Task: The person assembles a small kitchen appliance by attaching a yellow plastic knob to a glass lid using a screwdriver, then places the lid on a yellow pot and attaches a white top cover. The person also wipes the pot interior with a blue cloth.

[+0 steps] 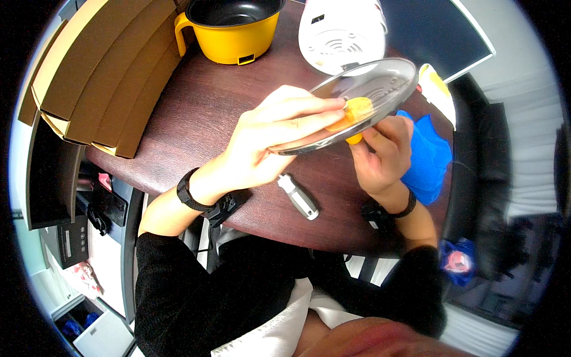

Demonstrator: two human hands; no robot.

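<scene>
A round glass lid (395, 83) with a dark rim is held up and tilted above the table. My left hand (262, 140) grips its near-left part, fingers stretched over the glass toward the middle. A yellow knob (358, 110) sits at the lid's centre, partly seen through the glass. Below the lid, my right hand (385, 156) is closed with thumb and fingers on the knob's lower yellow part. On the table beneath lies a small screwdriver (300, 199) with a grey-and-white handle, apart from both hands.
A yellow pot (238, 41) with a black inside stands at the back. Right of it is a white appliance (342, 35) with vent slots. An open cardboard box (113, 65) covers the table's left side. Blue cloth (431, 157) lies at the right edge, near a yellow-and-white packet (437, 92).
</scene>
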